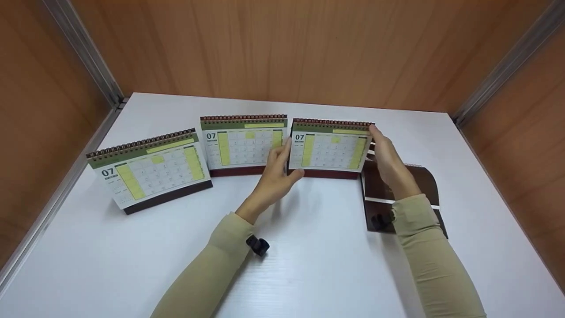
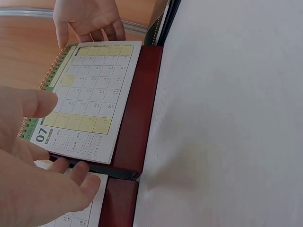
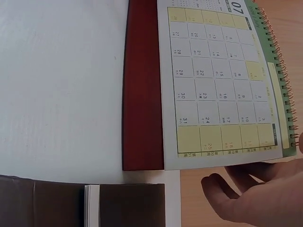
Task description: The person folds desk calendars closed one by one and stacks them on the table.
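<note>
Three spiral-bound desk calendars, each showing 07, stand in a row on the white table. The right calendar (image 1: 331, 152) has a dark red base (image 3: 143, 94) and stands between both hands. At its left edge is my left hand (image 1: 274, 174), with the thumb (image 2: 40, 101) in front and the fingers by the side. Along its right edge lies my right hand (image 1: 390, 161), fingers near the top corner and partly behind the page. The middle calendar (image 1: 242, 148), also red-based, stands close by on the left. Angled further left is a calendar with a dark base (image 1: 167, 196).
Dark brown notebooks (image 1: 379, 190) with a white band lie at the right, partly under my right forearm. Wooden panels (image 1: 282, 53) with metal corner rails enclose the white table (image 1: 309, 247) at the back and sides.
</note>
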A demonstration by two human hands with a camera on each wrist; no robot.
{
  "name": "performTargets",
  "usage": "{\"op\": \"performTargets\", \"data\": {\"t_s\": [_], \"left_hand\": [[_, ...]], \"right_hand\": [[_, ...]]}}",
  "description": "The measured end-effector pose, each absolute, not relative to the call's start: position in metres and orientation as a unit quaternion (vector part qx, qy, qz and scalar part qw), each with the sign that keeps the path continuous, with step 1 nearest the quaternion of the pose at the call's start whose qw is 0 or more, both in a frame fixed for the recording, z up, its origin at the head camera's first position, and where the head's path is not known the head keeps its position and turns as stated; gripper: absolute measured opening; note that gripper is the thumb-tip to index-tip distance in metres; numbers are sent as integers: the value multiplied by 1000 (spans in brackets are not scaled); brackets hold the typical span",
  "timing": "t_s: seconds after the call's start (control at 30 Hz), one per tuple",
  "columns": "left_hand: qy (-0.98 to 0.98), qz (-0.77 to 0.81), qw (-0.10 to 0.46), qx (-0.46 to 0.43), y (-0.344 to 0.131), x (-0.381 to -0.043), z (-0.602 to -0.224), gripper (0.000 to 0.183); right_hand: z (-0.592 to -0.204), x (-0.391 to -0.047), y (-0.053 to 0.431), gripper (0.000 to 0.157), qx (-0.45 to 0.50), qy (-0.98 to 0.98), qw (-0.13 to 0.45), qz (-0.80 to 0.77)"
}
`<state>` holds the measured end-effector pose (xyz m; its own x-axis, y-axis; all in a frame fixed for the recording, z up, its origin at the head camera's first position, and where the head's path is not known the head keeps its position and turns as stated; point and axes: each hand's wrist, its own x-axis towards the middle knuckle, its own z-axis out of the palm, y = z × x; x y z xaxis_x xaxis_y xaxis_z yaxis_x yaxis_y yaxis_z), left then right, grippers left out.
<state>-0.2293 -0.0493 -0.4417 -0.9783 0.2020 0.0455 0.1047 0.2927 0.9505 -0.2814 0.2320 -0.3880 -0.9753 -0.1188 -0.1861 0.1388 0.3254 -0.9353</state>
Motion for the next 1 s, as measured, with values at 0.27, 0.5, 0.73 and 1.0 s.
{"op": "performTargets", "data": {"t_s": [0.27, 0.5, 0.73, 1.0], "left_hand": [[801, 590, 39, 93, -49, -230, -442, 88], [800, 592, 44, 93, -50, -230, -441, 88], [796, 596, 43, 95, -51, -230, -441, 88], [795, 596, 42, 101, -51, -230, -442, 87]], "right_hand": [[-384, -287, 232, 67, -10, 792, 89, -604], [-377, -291, 232, 68, 0, 792, 87, -604], [-371, -296, 231, 62, -2, 796, 72, -601], [-365, -301, 229, 56, 24, 792, 54, -607]]}}
